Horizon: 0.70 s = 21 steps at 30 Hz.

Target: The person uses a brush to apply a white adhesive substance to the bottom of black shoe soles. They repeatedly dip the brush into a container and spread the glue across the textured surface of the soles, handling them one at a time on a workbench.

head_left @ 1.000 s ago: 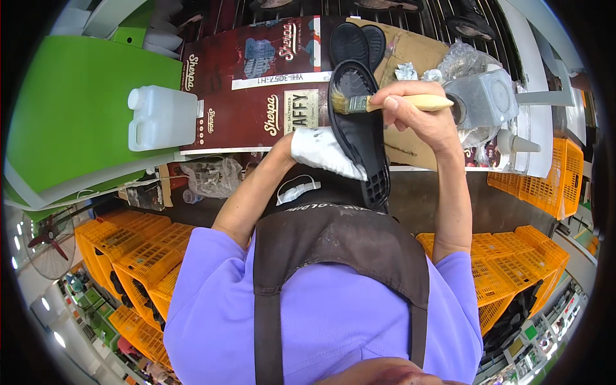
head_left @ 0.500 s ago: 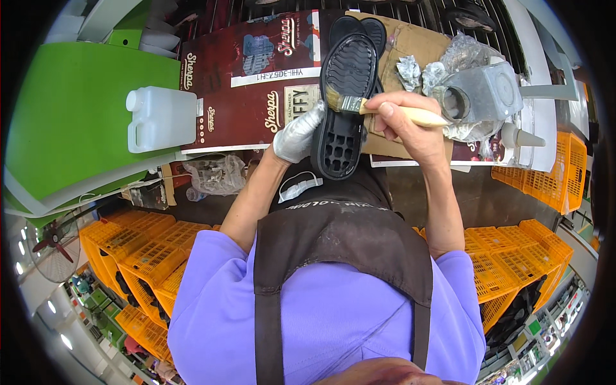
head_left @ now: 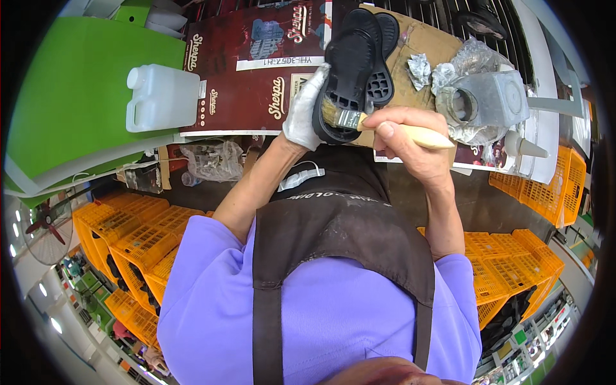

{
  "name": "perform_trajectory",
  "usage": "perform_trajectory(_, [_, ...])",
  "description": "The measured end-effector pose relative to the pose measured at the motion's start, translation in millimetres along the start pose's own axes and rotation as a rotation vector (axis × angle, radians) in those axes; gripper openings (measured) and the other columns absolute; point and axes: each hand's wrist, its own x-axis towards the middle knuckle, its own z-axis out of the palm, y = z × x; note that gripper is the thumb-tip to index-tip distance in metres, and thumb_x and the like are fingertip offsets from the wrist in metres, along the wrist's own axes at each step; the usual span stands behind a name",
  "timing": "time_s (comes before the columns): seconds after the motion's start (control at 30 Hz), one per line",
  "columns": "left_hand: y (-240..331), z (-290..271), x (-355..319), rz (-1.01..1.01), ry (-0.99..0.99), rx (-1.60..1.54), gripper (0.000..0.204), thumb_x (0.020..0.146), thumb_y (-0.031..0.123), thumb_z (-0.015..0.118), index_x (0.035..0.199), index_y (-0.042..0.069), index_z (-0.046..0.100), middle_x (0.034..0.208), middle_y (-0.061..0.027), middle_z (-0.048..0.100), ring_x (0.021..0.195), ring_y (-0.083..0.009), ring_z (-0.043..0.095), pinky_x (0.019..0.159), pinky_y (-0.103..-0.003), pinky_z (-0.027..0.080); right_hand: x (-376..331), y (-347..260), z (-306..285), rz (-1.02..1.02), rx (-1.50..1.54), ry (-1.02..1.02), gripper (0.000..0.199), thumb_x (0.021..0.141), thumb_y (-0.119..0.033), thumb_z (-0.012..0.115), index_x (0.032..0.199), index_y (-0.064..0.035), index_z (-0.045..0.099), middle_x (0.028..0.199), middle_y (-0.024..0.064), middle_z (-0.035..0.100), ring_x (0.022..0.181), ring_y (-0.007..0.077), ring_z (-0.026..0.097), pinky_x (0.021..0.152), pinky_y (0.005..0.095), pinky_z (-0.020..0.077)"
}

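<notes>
My left hand [head_left: 304, 115], in a pale glove, grips the left edge of a black shoe sole [head_left: 350, 67]; its fingertips are partly hidden by the sole. The sole lies tilted lengthwise with its grid-like hollow end toward me. My right hand [head_left: 414, 140], bare, is closed around the pale wooden handle of a flat paintbrush [head_left: 350, 119]. The brush's bristles touch the hollows near the sole's close end. Behind, to the right, another black sole [head_left: 381, 83] rests on the brown cardboard [head_left: 410, 45], partly covered by the first.
A white plastic jug [head_left: 167, 99] stands left on dark red printed cardboard [head_left: 247, 102]. To the right are a cut-open translucent container [head_left: 497, 96], crumpled plastic wrap [head_left: 475, 58] and a nozzle-tipped bottle [head_left: 527, 146]. Orange crates [head_left: 539, 186] stand below the table's right side.
The brush has moved from the sole's middle to its near end. My left hand and the sole have shifted away from me, uncovering more of the sole behind.
</notes>
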Motion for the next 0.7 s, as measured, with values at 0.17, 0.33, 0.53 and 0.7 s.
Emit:
perform_trajectory(0.17, [4.4, 15.0, 2.4, -0.092, 0.170, -0.025, 0.040, 0.096, 0.030, 0.037, 0.122, 0.001, 0.048, 0.114, -0.0138, 0.058, 0.099, -0.0213, 0.060, 0.087, -0.034, 0.050, 4.2, -12.2, -8.4, 0.018, -0.028, -0.105, 0.016, 0.084, -0.016, 0.063, 0.086, -0.0012, 0.069, 0.067, 0.0046, 0.064, 0.056, 0.0064, 0.057, 0.047, 0.0187, 0.0434])
perform_trajectory(0.33, [12.6, 12.7, -0.4, -0.319, -0.024, -0.107, 0.034, 0.096, 0.025, 0.037, 0.115, 0.000, 0.052, 0.105, -0.0152, 0.062, 0.089, -0.0218, 0.064, 0.075, -0.032, 0.055, 8.4, -13.0, -13.4, -0.046, -0.014, -0.209, 0.015, 0.083, -0.015, 0.064, 0.086, -0.0014, 0.069, 0.068, 0.0048, 0.064, 0.057, 0.0075, 0.058, 0.048, 0.0183, 0.0443])
perform_trajectory(0.53, [14.2, 1.1, 5.1, -0.650, -0.064, -0.097, 0.036, 0.094, 0.027, 0.038, 0.109, -0.003, 0.053, 0.101, -0.0175, 0.062, 0.084, -0.0258, 0.064, 0.072, -0.035, 0.056, 17.7, -13.9, -21.8, -0.040, -0.003, -0.389, 0.015, 0.082, -0.013, 0.063, 0.087, -0.0008, 0.069, 0.075, 0.0067, 0.065, 0.061, 0.0098, 0.060, 0.053, 0.0212, 0.0469])
perform_trajectory(0.7, [12.0, -7.1, 9.1, -0.827, -0.090, 0.081, 0.033, 0.094, 0.019, 0.039, 0.114, -0.005, 0.051, 0.098, -0.0163, 0.063, 0.082, -0.0208, 0.065, 0.071, -0.031, 0.056, 30.6, -13.3, -31.4, -0.024, -0.051, -0.584, 0.014, 0.081, -0.012, 0.065, 0.086, -0.0001, 0.069, 0.079, 0.0089, 0.066, 0.066, 0.0136, 0.061, 0.060, 0.0252, 0.0484])
